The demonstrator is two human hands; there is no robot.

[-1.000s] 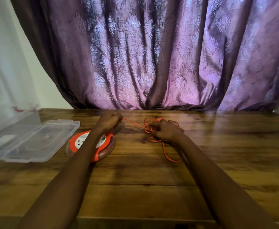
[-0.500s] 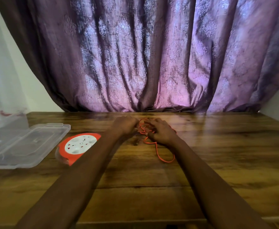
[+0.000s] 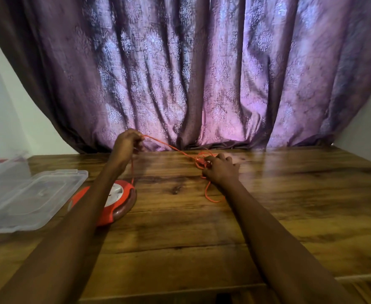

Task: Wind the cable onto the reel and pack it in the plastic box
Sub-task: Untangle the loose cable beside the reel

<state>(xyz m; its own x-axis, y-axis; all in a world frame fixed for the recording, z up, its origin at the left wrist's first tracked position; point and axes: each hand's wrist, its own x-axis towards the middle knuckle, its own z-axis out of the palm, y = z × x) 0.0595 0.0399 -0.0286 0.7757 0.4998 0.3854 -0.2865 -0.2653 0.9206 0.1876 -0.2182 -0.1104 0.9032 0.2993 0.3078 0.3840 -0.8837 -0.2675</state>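
At frame centre, the raised left hand (image 3: 128,143) pinches the orange cable (image 3: 169,146), while the right hand (image 3: 220,170) grips its tangle on the worktop (image 3: 290,194), the reel (image 3: 119,201) lower left.

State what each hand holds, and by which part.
Left hand pinches the orange cable along its raised stretch above the reel; right hand grips the tangled loops on the table.

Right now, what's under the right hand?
Tangled loops of orange cable on the wooden table, trailing out below the right hand. The stretch beneath the palm is covered.
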